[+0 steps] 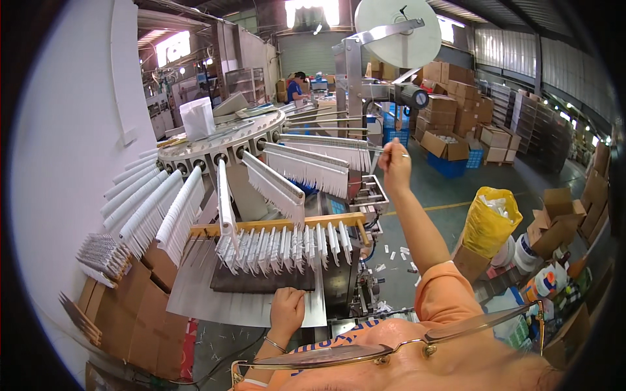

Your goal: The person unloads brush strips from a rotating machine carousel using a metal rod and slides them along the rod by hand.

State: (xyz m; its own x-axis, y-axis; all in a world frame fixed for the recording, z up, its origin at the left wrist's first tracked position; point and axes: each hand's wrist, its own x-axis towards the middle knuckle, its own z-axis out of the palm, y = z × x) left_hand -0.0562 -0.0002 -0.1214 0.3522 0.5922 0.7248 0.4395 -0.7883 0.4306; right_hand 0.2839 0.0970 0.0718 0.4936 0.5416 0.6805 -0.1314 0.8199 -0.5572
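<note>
My left hand [287, 311] rests with curled fingers on a grey metal tray [195, 293], at the near edge of a dark plate [261, 280]. Just above it, a row of white strips [280, 246] hangs from a wooden bar [280, 225]. My right hand [394, 163] is raised at arm's length and pinches the outer end of a thin metal rod [326, 142] fringed with white strips. That rod sticks out from a round rotary machine [222, 140], whose other arms [147, 202] fan out to the left, loaded with white strips.
A big white roll [398, 29] sits on top of the machine frame. Cardboard boxes [450, 111] are stacked at the back right, more boxes [140, 313] at the lower left. A yellow bag [489, 218] and bottles [544, 280] stand on the right. A person [297, 88] works far behind.
</note>
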